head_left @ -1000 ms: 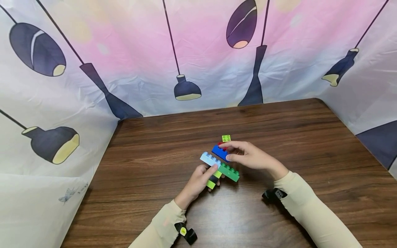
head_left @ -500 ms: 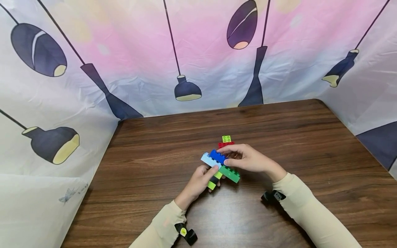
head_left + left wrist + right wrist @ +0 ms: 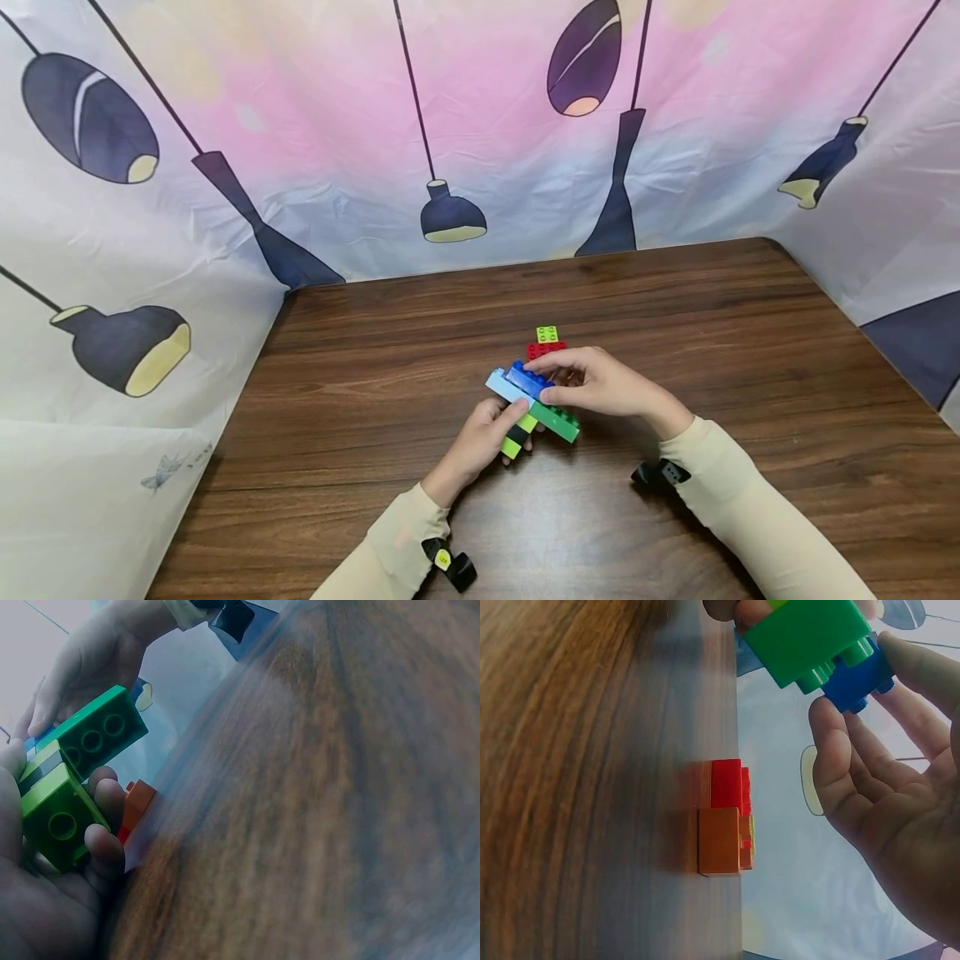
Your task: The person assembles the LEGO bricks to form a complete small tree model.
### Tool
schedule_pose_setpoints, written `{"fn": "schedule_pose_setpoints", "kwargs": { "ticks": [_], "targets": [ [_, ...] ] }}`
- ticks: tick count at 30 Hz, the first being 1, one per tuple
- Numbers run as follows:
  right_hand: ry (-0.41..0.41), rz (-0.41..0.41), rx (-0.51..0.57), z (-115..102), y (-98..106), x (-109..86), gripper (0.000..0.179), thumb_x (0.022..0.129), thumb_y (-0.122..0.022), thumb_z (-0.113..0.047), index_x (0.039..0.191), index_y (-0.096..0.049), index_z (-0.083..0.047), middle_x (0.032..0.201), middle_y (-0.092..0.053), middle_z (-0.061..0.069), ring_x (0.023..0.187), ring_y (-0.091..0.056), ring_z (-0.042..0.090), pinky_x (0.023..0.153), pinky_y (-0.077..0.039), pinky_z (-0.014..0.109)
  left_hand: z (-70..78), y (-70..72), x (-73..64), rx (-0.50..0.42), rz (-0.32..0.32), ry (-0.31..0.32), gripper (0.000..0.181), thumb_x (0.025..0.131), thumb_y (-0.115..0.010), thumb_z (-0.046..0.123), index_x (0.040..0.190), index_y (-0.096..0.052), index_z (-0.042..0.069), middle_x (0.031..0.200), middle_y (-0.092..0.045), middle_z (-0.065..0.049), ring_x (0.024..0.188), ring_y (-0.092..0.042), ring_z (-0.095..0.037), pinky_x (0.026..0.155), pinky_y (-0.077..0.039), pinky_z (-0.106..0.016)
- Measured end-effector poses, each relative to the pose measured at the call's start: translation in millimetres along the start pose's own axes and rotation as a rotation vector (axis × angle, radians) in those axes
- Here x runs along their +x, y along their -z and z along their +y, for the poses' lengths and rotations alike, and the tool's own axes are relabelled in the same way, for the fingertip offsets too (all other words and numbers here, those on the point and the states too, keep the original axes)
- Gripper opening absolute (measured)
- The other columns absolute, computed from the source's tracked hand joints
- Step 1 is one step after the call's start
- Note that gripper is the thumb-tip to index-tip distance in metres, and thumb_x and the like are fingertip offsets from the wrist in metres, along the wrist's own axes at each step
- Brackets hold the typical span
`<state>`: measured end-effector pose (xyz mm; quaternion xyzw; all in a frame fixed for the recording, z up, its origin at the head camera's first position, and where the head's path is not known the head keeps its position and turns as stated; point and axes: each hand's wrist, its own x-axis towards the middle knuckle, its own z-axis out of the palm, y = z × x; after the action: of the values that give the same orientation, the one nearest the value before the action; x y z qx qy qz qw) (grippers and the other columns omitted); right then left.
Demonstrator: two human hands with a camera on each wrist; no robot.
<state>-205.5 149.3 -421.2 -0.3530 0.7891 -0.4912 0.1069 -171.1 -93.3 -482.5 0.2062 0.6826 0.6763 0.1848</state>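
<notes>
In the head view my left hand point(image 3: 474, 442) grips a joined build from below, thumb on top. This build has a light blue brick point(image 3: 501, 385) and a green brick point(image 3: 555, 423) end to end, above a lime piece point(image 3: 511, 449) with a dark band. My right hand point(image 3: 611, 385) pinches a blue brick point(image 3: 527, 380) between thumb and fingers, on top of the light blue and green ones. Whether its studs are fully pressed home I cannot tell. From the right wrist, the blue brick point(image 3: 851, 684) sits against the studded side of the green brick point(image 3: 806, 637).
Beyond the hands, a red brick point(image 3: 540, 351) and a lime brick point(image 3: 547, 334) lie on the brown wooden table point(image 3: 375, 358). The right wrist view also shows an orange brick point(image 3: 720, 841) by the red one. A printed curtain point(image 3: 337, 125) hangs behind the table.
My right hand has brought the blue brick toward me, from just beyond the build onto its top. The red brick has come into fuller view. My left hand has stayed almost still.
</notes>
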Motion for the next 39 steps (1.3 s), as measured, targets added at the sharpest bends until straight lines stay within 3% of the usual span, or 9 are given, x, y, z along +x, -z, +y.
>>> {"fn": "schedule_pose_setpoints", "kwargs": {
  "ticks": [12,19,24,39],
  "targets": [
    [0.013,-0.043,0.004,4.8,1.1,1.3,0.042,0.1,-0.074,-0.011,0.139,-0.066,0.0,0.117,-0.074,0.008,0.085,-0.064,0.021,0.075,-0.057,0.03,-0.3,0.5,0.2,0.033,-0.021,0.006,0.047,0.116,-0.043,0.029,0.117,-0.065,-0.012,0.084,-0.07,-0.025,0.061,-0.062,-0.01,0.044,-0.046,-0.02],
    [0.011,-0.057,0.02,6.3,-0.2,2.1,0.043,0.1,-0.075,-0.011,0.139,-0.066,0.001,0.122,-0.073,0.011,0.087,-0.065,0.021,0.076,-0.057,0.03,-1.6,1.9,0.0,0.041,-0.031,-0.006,0.049,0.116,-0.043,0.029,0.111,-0.067,-0.013,0.075,-0.067,-0.021,0.057,-0.059,-0.011,0.043,-0.046,-0.02],
    [0.013,-0.055,0.021,5.3,0.1,1.9,0.042,0.099,-0.075,-0.009,0.139,-0.066,0.001,0.123,-0.073,0.011,0.086,-0.063,0.02,0.074,-0.055,0.029,-2.0,1.2,0.7,0.048,-0.03,-0.013,0.048,0.116,-0.042,0.029,0.112,-0.066,-0.013,0.075,-0.065,-0.026,0.056,-0.058,-0.01,0.042,-0.046,-0.021],
    [-0.011,-0.052,0.054,5.0,-0.3,2.7,0.043,0.096,-0.077,-0.006,0.137,-0.067,0.004,0.125,-0.074,0.016,0.088,-0.068,0.02,0.076,-0.06,0.03,1.2,1.1,0.0,0.074,-0.015,0.008,0.046,0.116,-0.044,0.03,0.114,-0.065,-0.011,0.072,-0.065,-0.015,0.054,-0.056,-0.009,0.042,-0.044,-0.021]
  ]
}}
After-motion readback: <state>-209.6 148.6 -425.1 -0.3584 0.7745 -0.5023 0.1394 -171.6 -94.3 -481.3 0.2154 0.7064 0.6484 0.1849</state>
